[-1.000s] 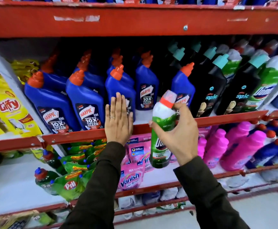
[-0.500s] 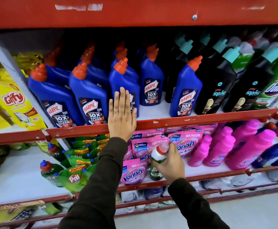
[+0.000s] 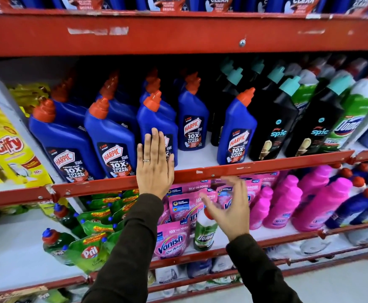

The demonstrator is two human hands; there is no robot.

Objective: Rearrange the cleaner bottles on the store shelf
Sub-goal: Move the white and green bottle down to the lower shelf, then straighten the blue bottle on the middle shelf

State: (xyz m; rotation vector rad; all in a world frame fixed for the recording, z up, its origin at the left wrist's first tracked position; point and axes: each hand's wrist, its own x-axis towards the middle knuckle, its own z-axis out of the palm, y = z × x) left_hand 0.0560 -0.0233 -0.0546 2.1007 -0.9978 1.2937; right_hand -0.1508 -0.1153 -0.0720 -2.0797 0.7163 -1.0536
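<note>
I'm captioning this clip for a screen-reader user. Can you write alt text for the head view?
A person's right hand hovers open just above a green Domex bottle standing on a lower store shelf beside pink Vanish pouches. The left hand lies flat against a blue Harpic bottle on the shelf above, where more Harpic and black Spic bottles stand.

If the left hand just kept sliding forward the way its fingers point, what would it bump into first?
The left hand lies flat, fingers pointing up and into the shelf. It already seems to press the front blue Harpic bottle, so that comes first; the bottles behind would follow. Actual contact is hard to judge.
</note>
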